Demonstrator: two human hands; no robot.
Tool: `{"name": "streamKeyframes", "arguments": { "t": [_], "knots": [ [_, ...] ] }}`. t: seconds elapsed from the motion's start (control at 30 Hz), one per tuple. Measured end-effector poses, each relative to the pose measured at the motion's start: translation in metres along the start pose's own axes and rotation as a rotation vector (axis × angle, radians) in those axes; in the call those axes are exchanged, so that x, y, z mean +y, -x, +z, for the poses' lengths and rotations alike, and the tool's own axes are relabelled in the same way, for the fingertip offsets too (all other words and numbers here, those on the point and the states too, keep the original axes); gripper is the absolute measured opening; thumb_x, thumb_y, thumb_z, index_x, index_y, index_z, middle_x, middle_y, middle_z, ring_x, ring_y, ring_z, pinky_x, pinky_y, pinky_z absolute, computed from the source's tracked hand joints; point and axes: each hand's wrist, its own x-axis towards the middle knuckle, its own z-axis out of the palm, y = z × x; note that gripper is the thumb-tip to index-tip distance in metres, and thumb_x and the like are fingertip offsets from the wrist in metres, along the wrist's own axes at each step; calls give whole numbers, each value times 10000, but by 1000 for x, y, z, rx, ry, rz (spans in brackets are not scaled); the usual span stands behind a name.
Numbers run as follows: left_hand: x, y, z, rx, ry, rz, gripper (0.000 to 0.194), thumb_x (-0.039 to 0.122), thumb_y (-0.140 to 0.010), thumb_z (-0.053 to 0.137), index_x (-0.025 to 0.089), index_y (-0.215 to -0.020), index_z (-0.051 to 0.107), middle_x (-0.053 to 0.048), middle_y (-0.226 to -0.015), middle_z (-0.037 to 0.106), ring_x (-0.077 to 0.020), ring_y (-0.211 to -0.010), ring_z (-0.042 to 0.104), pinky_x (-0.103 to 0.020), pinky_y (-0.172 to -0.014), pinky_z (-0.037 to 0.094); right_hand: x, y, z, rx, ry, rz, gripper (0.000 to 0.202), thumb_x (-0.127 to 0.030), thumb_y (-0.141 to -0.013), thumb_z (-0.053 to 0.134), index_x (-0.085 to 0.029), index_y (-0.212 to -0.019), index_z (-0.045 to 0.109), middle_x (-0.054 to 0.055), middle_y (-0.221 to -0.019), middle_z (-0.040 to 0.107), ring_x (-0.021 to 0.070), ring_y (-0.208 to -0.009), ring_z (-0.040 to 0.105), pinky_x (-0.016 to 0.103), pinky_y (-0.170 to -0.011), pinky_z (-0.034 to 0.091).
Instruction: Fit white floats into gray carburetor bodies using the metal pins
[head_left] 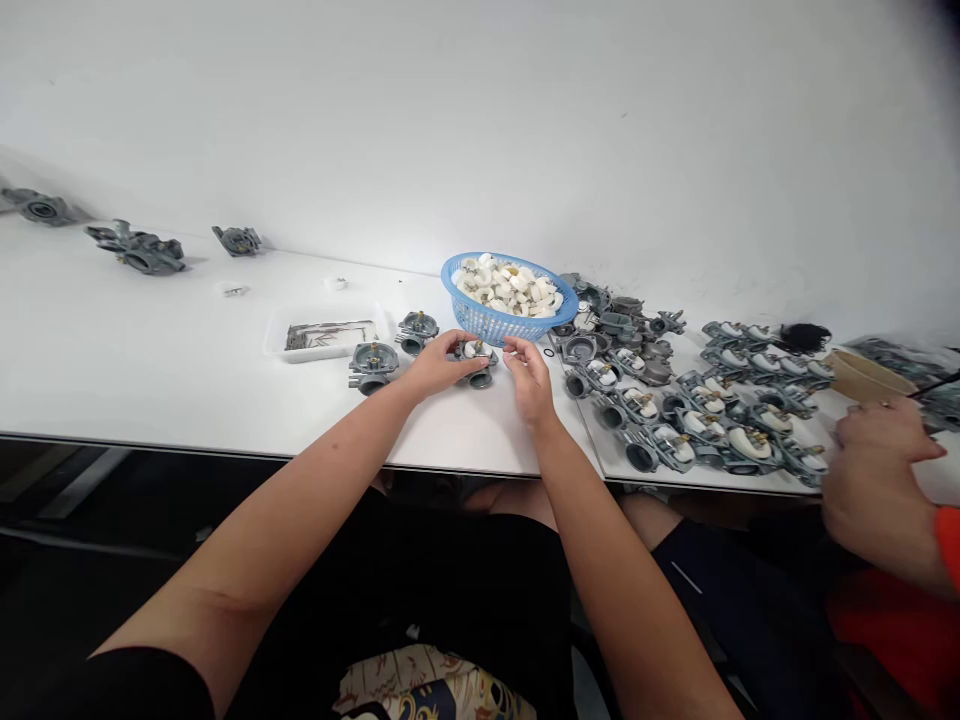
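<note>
My left hand (442, 364) grips a grey metal carburetor body (478, 379) with a white float (477, 349) on top, near the middle of the table. Just to the right of that body is my right hand (528, 374), its thumb and fingers apart with nothing visible between them. Two more grey bodies without white floats stand left of my hands, one in front (373, 366) and one behind (417, 331). Behind my hands sits a blue basket (499, 325) full of white floats.
A clear tray (322, 350) with thin metal pins lies at the left. Several carburetor bodies (705, 425) with white floats crowd the right side. A co-worker's hand (881, 435) is at the far right, near a brown container (870, 378). More bodies (142, 250) stand back left.
</note>
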Motion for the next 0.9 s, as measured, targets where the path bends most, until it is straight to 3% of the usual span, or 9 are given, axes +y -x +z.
{"name": "streamKeyframes", "arguments": {
  "t": [0.13,0.27,0.43,0.57,0.9],
  "knots": [
    [-3,-1,2,27,-70,32,457,422,-738,750,199,-1115,618,-53,-1093,630,-212,-997,570,-371,-910,462,7,1,1,-188,4,91,638,-392,-708,617,-177,-1306,562,114,-1414,540,298,-1328,448,460,-1124,359],
    [-5,-2,5,9,-12,25,448,348,-731,740,187,-1125,601,-65,-1152,624,-226,-1051,578,-373,-924,473,11,3,4,-295,16,96,794,-344,-659,706,-206,-1403,464,105,-1495,478,302,-1410,406,472,-1178,315],
    [-4,-1,6,-34,82,76,470,256,-718,711,178,-1154,556,-68,-1154,610,-219,-1063,577,-363,-923,477,11,4,3,-296,73,1,842,-400,-686,778,-162,-1410,423,175,-1452,505,311,-1324,497,486,-1113,394],
    [-1,-1,4,-79,131,132,521,222,-706,707,175,-1202,554,-82,-1198,609,-230,-1106,567,-361,-920,471,10,3,2,-246,112,-9,830,-452,-647,835,-177,-1344,480,158,-1357,568,294,-1192,564,460,-1006,474],
    [0,-1,1,-123,93,25,516,310,-697,765,181,-1175,618,-81,-1186,641,-246,-1081,600,-380,-904,493,9,0,2,-241,183,-63,729,-404,-618,846,-193,-1278,617,103,-1212,625,256,-1039,585,416,-905,498]
  ]
}}
